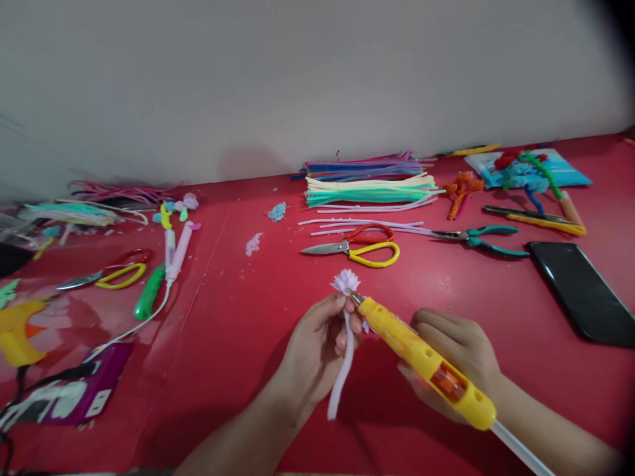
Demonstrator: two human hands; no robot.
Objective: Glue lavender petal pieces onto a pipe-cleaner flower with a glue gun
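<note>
My left hand (317,340) pinches a lilac pipe-cleaner flower (346,281) just below its fluffy head. The flower's stem (342,383) hangs down in front of the palm. In my right hand (454,350) is a yellow hot glue gun (411,344), its metal nozzle at the base of the flower head. A clear glue stick (520,449) sticks out of the gun's rear end. The gun's body hides part of my right hand's fingers. Scissors (364,248) with one red and one yellow handle lie just beyond the flower.
Bundled pipe cleaners (370,190) lie along the wall. Green-handled pliers (479,238) and a black phone (585,291) are at the right. More scissors (116,272), a purple box (94,390) and another yellow glue gun (22,330) with cables sit at the left. Lilac fluff (253,244) dots the red table.
</note>
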